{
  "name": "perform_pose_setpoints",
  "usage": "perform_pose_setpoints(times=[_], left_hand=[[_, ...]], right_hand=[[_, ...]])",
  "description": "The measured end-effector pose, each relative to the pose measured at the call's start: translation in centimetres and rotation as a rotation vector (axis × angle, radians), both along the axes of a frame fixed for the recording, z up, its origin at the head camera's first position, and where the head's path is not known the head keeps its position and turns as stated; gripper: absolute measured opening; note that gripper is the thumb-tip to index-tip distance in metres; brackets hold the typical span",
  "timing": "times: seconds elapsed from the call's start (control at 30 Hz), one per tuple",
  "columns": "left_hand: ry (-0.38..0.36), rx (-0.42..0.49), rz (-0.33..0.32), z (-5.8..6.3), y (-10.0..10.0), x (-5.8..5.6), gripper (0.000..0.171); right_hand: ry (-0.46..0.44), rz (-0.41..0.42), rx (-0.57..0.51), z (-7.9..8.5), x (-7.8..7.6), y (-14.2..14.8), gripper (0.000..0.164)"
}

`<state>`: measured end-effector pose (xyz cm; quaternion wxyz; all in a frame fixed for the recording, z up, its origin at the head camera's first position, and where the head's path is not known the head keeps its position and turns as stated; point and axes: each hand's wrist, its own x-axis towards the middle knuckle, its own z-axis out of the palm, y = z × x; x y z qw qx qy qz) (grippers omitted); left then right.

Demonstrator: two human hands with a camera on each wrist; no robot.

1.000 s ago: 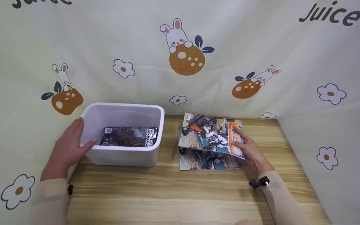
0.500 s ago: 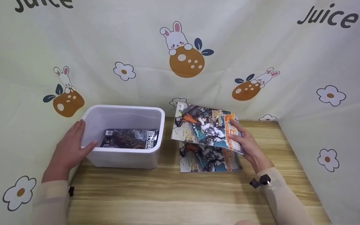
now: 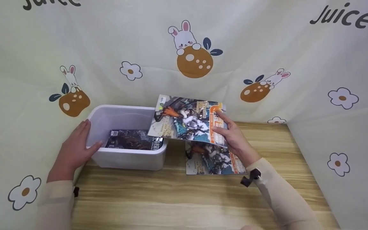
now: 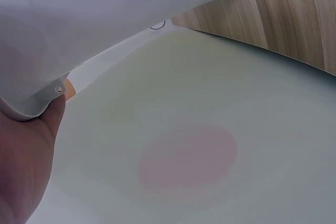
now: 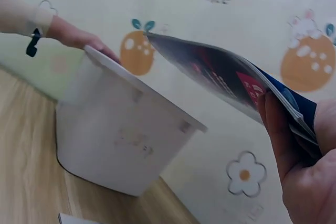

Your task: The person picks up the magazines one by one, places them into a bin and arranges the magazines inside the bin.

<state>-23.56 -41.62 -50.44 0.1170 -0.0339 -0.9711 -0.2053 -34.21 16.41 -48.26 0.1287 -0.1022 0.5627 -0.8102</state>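
Observation:
My right hand (image 3: 237,140) pinches a colourful magazine (image 3: 184,123) at its right edge, thumb on the cover. The magazine hangs over the right rim of a white plastic bin (image 3: 128,160). In the right wrist view, its underside (image 5: 210,69) shows, lifted above the bin's rim. A dark-covered magazine (image 3: 132,140) lies inside the bin. Another magazine with a similar cover (image 3: 214,161) lies on the table, partly hidden by the raised one. My left hand (image 3: 73,150) grips the bin's left rim; in the left wrist view, part of that hand (image 4: 29,156) sits under the lip.
A wood-grain table (image 3: 158,198) carries the bin and the magazine. Pale cloth printed with rabbits, oranges and flowers (image 3: 145,38) hangs close behind the bin and along both sides.
My right hand has lifted the magazine off the similar one and carried it left to the bin's right rim. My left hand stays on the bin.

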Motion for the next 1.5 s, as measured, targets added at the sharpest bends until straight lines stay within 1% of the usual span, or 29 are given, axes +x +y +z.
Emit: perform_pose_setpoints(times=[0.13,0.33,0.47,0.57,0.67,0.8,0.93,1.0,1.2,1.37,1.5], left_hand=[[0.004,0.003,0.012,0.0,-0.1,0.2,0.105],[-0.003,0.016,-0.004,-0.2,0.1,0.2,0.104],[0.0,0.01,0.004,-0.1,0.1,0.1,0.105],[0.002,-0.001,0.011,-0.1,0.1,0.0,0.106],[0.004,-0.003,0.015,0.0,0.1,-0.1,0.108],[0.0,-0.002,0.023,0.1,0.1,-0.2,0.109],[-0.008,-0.007,0.021,0.1,0.2,-0.1,0.11],[-0.014,-0.007,0.019,0.0,0.2,-0.1,0.111],[-0.031,0.003,0.024,-0.2,0.2,-0.1,0.111],[-0.04,0.006,0.021,-0.1,0.3,0.0,0.109],[-0.035,0.001,0.021,0.1,0.2,0.1,0.108]], right_hand=[[0.025,0.016,0.016,0.5,0.1,-3.4,0.084],[-0.018,0.032,0.002,0.4,0.5,-7.5,0.085],[-0.007,0.047,0.012,0.3,0.6,-9.8,0.087],[0.022,0.051,0.068,0.2,0.6,-11.2,0.088],[0.073,0.032,0.173,0.3,0.4,-12.5,0.088],[0.127,0.024,0.275,0.6,0.4,-14.1,0.089],[0.119,0.048,0.297,1.1,0.6,-15.8,0.091],[0.091,0.059,0.3,1.4,0.8,-16.8,0.093],[0.081,0.044,0.341,2.1,1.2,-20.1,0.098],[0.057,0.04,0.322,2.4,1.7,-22.4,0.105],[0.052,0.035,0.318,2.5,1.9,-23.9,0.106]])
